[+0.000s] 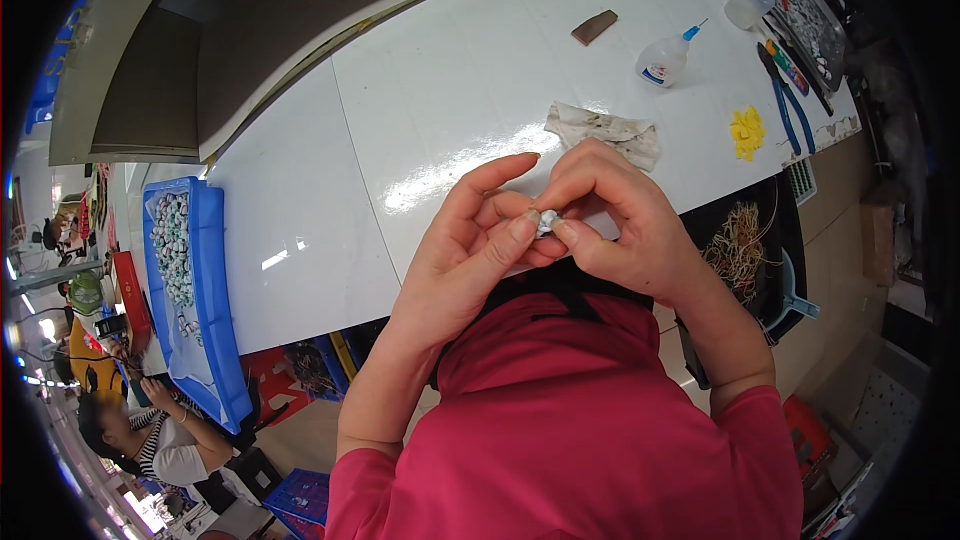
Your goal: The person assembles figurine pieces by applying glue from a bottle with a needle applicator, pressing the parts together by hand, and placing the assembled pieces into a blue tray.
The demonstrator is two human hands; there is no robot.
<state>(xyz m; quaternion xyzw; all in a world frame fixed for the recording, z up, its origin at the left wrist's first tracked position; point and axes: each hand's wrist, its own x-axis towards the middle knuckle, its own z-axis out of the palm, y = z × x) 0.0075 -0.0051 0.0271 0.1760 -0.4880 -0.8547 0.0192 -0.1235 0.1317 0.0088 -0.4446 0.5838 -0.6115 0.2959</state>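
Note:
Close to the table's near edge, a small white, rounded piece [546,223] with darker marks is pinched between my two hands; its exact kind is too small to make out. My left hand [485,240] grips it with thumb and fingers, the index finger raised away. From the other side, my right hand [615,220] closes thumb and fingertips on the same piece. Just beyond my right hand lies a crumpled, stained white cloth [605,132]. Fingers partly cover the piece.
A squeeze bottle with a blue needle tip [663,60], a brown block [595,27], yellow bits [747,133] and blue-handled pliers [790,105] lie on the white table [290,190]. A blue tray [222,290] of small round pieces stands left. A person [160,435] sits beyond it.

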